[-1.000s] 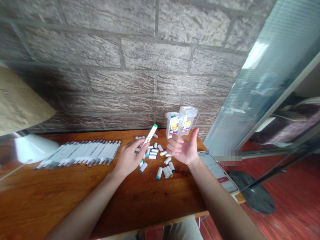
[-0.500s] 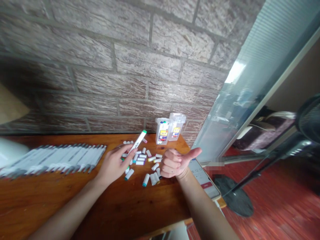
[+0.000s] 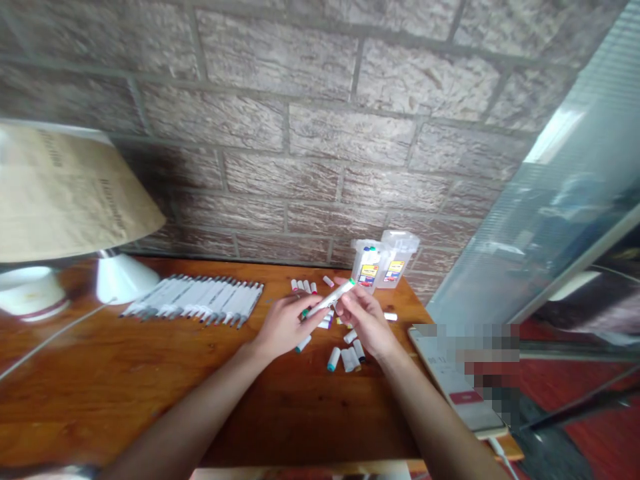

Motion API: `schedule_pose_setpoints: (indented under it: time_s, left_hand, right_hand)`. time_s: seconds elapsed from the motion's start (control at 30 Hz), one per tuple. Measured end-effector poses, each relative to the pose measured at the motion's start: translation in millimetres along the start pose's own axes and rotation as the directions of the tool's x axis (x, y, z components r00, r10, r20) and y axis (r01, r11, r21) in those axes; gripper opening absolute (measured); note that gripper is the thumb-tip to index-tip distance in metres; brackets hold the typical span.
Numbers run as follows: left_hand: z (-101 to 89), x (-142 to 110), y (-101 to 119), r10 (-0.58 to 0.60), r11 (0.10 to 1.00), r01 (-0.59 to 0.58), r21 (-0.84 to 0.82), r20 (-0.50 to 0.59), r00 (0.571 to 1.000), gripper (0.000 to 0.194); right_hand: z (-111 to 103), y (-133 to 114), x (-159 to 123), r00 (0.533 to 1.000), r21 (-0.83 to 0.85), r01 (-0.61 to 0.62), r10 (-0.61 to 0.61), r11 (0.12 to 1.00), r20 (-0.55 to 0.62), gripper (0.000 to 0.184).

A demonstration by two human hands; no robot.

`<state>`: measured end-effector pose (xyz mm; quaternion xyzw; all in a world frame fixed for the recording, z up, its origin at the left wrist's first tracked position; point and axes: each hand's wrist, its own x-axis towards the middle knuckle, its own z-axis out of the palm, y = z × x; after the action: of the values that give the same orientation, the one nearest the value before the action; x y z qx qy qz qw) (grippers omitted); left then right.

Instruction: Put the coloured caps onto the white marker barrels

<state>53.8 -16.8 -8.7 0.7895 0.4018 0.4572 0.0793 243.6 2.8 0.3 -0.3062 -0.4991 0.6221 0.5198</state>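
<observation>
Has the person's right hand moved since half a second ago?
Yes, leftward. Judged against the left clear case, the right hand has gone from front-right to roughly in front of it, now at the green end of the white marker.

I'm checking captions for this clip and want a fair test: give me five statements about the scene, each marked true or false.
1. The left hand holds a white marker with a green tip. True.
2. The right hand rests on the touchscreen device. False: its fingers are at the marker, and the device lies farther right.
3. A blue end and a green end show at the top of a clear case. True.
4. The row of pens lies to the right of the loose caps. False: it lies to their left.
5. A lamp stands near the row's left end. True.
</observation>
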Motion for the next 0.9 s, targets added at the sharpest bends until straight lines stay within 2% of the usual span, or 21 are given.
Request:
schedule_pose_setpoints:
  time_s: [0.1,0.3,0.4,0.53,0.63,0.73,0.8,0.9]
  left_hand:
    - [1.0,0,2,0.017,1.000,-0.017,-0.005,0.022,1.000,0.015]
    - [2.9,-3,3,0.027,0.998,-0.022,-0.058,0.081,0.996,0.020]
    - [3.0,-4,3,0.052,0.996,-0.048,-0.072,0.059,0.997,0.019]
    - [0.5,-3,5,0.051,0.995,-0.053,-0.087,-0.028,0.998,0.018]
    - [-4.2,-2,7,0.009,0.994,-0.019,-0.112,-0.089,0.996,0.024]
    - [-8.3,-2,9,-0.038,0.982,0.018,-0.190,-0.105,0.994,0.041]
    - [-9.1,-2,9,-0.062,0.963,0.032,-0.267,-0.103,0.993,0.052]
    - [-8.3,-2,9,-0.072,0.932,0.046,-0.359,-0.060,0.996,0.057]
  right_hand:
    - [5,3,-2,0.999,-0.067,-0.025,0.027,0.997,0.024,0.041]
    - [-3,11,3,0.996,-0.053,-0.035,0.030,0.998,-0.084,0.036]
    - [-7,11,6,0.992,0.003,-0.030,0.030,1.000,-0.122,0.036]
    - [-4,6,5,0.981,0.100,-0.091,0.106,0.991,-0.161,0.040]
    - [0,3,1,0.987,0.061,-0.129,0.134,0.990,-0.091,0.044]
    - [2,3,-3,0.987,0.002,-0.159,0.159,0.987,-0.004,0.047]
    - [3,4,-5,0.983,-0.024,-0.179,0.180,0.984,0.033,0.047]
    - [3,5,-7,0.974,-0.061,-0.202,0.207,0.977,0.090,0.045]
